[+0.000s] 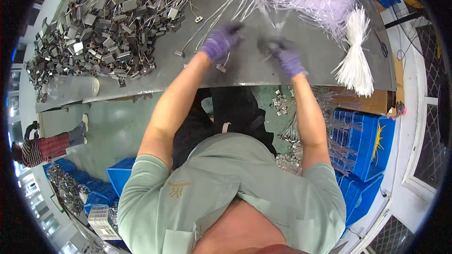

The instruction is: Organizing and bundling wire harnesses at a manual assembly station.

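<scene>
My left hand [220, 42], in a purple glove with dark fingertips, is over the grey tabletop, its fingers smeared by motion. Beside it lies a thin cable end with a small metal connector [221, 68], partly under the glove. Another small connector [180, 54] rests to its left on a pale cable. My right hand [285, 57], gloved the same way, is blurred too, a short way to the right. Whether either hand grips anything is hidden by the blur. A large heap of cables with grey box-shaped connectors [108, 42] covers the table's left side.
Translucent lilac-white strands [310, 0] lie at the far right, beside a tied bundle of white strips [358, 51]. A clear plastic bottle [73, 87] lies at the left table edge. Blue crates [360, 146] stand below right. A person [49, 148] is at far left.
</scene>
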The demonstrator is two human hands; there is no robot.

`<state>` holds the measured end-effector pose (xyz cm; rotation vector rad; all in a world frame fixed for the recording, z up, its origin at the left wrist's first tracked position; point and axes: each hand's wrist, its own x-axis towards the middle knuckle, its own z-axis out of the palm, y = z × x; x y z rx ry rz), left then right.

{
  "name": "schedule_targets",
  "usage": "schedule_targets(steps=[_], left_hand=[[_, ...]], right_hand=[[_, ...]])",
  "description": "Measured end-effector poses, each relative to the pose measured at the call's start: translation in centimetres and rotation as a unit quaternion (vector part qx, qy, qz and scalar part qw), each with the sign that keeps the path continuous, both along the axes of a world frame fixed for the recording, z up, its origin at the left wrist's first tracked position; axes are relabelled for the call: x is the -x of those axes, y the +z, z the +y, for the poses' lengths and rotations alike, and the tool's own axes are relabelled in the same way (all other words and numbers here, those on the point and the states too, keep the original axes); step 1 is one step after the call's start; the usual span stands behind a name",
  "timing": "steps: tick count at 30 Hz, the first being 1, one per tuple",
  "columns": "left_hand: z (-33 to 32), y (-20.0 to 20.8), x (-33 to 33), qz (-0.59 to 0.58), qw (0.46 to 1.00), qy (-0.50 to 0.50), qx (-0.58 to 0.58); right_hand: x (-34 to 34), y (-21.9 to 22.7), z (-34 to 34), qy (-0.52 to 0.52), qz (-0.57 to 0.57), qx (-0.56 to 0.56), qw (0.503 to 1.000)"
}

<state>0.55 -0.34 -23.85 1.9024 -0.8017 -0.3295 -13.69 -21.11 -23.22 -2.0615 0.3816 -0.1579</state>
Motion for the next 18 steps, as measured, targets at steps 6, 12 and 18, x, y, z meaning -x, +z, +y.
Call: schedule_targets(steps=[6, 12, 18], left_hand=[[4.3, -1.2, -7.1, -0.165, 0.924, 0.182, -0.294], [5.9, -3.8, -10.3, -0.149, 0.910, 0.162, -0.352], [11.3, -1.9, -5.5, -0.013, 0.956, 0.266, -0.121]], right_hand=[[2.5, -4.9, -3.8, -0.151, -0.069, 0.122, 0.979], [3.0, -4.9, -4.2, -0.130, 0.004, -0.059, 0.990], [-0.4, -0.3, 2.2, -0.055, 0.002, -0.242, 0.969]])
